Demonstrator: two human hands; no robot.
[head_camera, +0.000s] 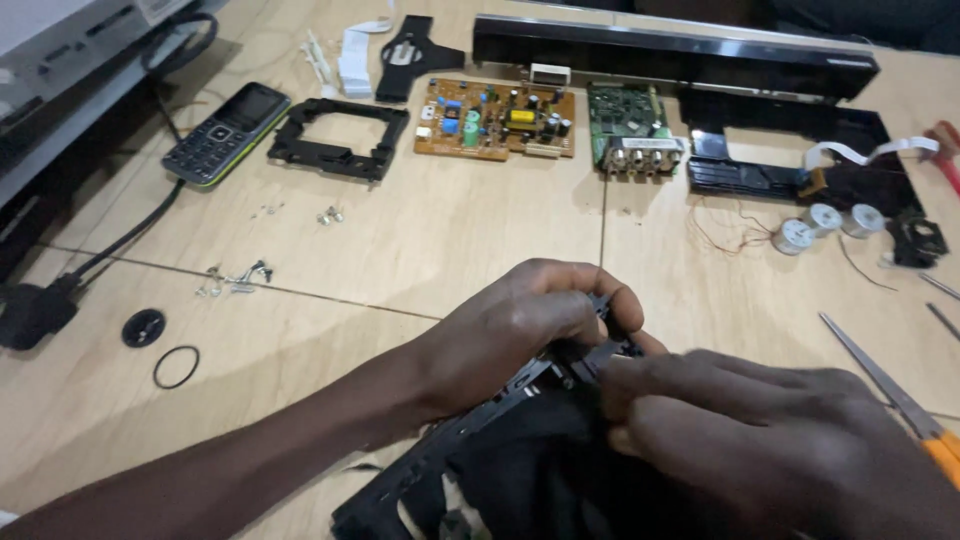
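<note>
Both my hands grip one black plastic frame part (470, 440) low in the middle of the head view. My left hand (520, 325) curls over its upper end, fingers closed on the edge. My right hand (760, 430) covers its right side, fingertips pinching a small piece near the top. Much of the frame is hidden under my hands. The frame slants down toward the bottom left.
On the tiled floor lie a brown circuit board (495, 118), a green circuit board (630, 125), a black square bracket (338, 138), a keypad phone (226, 132), small motors (825, 222), loose screws (235, 277), a rubber ring (176, 367) and orange-handled scissors (895, 395).
</note>
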